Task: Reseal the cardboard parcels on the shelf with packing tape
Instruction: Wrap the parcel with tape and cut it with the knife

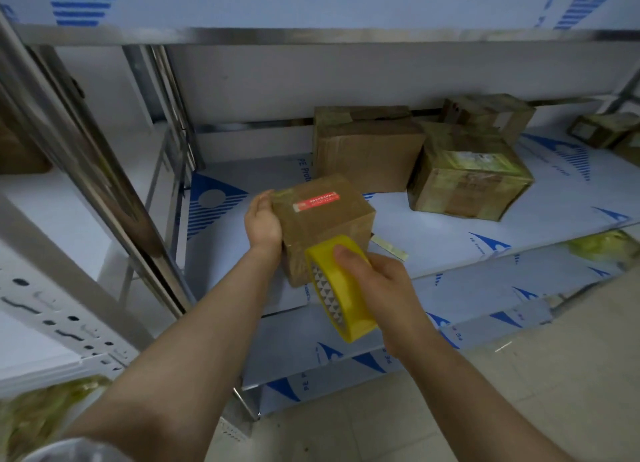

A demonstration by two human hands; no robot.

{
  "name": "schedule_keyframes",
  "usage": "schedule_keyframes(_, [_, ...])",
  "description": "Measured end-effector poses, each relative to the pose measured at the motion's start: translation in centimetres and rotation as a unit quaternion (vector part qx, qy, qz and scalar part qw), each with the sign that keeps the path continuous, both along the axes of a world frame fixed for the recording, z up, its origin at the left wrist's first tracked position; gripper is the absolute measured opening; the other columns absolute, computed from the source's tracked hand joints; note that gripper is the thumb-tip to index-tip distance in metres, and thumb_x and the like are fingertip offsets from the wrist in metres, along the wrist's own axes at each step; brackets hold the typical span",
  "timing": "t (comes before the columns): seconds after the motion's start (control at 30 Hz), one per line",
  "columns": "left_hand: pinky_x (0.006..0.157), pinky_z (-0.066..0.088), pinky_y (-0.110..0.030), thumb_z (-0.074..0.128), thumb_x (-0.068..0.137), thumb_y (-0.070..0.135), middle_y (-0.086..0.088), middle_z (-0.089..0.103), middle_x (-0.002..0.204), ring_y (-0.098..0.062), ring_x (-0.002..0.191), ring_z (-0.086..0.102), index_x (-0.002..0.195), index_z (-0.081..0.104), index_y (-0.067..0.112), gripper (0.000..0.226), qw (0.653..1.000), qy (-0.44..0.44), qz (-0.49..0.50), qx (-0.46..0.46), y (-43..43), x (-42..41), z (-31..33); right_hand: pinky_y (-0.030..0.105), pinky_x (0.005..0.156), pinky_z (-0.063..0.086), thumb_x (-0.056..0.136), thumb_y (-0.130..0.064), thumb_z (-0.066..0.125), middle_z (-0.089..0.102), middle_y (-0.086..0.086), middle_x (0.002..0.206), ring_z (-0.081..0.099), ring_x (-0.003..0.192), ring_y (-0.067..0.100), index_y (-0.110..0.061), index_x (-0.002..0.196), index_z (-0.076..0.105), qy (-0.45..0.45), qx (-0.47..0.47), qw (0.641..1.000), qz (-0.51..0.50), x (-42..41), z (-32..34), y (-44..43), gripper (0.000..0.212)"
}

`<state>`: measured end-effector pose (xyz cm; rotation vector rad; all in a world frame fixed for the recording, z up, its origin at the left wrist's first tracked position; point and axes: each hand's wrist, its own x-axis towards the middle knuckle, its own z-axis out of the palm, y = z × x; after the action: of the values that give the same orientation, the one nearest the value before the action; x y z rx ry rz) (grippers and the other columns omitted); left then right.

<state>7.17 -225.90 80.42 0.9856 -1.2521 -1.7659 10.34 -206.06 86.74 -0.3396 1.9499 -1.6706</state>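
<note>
A small cardboard parcel [325, 215] with a red label on top stands at the front of the steel shelf [450, 239]. My left hand [261, 220] holds its left side, thumb over the top edge. My right hand [377, 285] grips a yellow roll of packing tape [337, 288], pressed against the parcel's near face. Three larger parcels stand further back: a plain brown one [367, 149], a heavily taped one [467, 174] and another behind it [488, 113].
A loose strip of tape [389, 246] lies on the shelf right of the small parcel. More boxes [606, 129] sit at the far right. A shelf post [104, 170] rises on the left. A lower shelf [450, 309] and crumpled tape waste [38, 413] lie below.
</note>
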Motion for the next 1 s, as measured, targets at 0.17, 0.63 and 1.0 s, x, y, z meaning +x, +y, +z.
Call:
schedule_keyframes(0.17, [0.088,0.049,-0.035,0.036,0.1,0.015,-0.009,0.063,0.104,-0.02,0.093,0.058,0.118,0.062,0.002,0.034,1.0,-0.02,-0.006,-0.006,-0.2,-0.1,-0.2,0.016,0.05,0.039,0.09,-0.034,0.06,0.048,-0.005,0.055,0.046,0.05,0.005,-0.014,0.064,0.051,0.008,0.021,1.0,-0.015,0.6,-3.2,0.2,0.034])
schedule_keyframes(0.63, [0.092,0.05,-0.04,0.05,0.096,0.039,-0.015,0.068,0.101,-0.031,0.098,0.063,0.079,0.062,0.012,0.034,0.95,-0.24,-0.12,-0.162,-2.5,0.3,1.6,0.019,0.057,0.042,0.093,-0.028,0.059,0.053,-0.005,0.061,0.05,0.059,0.009,-0.016,0.065,0.055,0.014,0.012,1.0,-0.001,-0.4,-5.1,-1.7,0.03])
schedule_keyframes(1.0, [0.108,0.026,-0.044,0.019,0.082,0.081,-0.018,0.031,0.147,-0.035,0.134,0.028,0.146,0.026,0.008,0.097,0.659,-0.556,-0.229,-0.452,0.5,-1.5,4.1,0.036,0.075,0.052,0.092,-0.027,0.059,0.067,0.022,0.088,0.057,0.075,0.016,0.006,0.094,0.066,0.011,0.02,1.0,-0.005,-1.1,-5.1,-2.8,0.034])
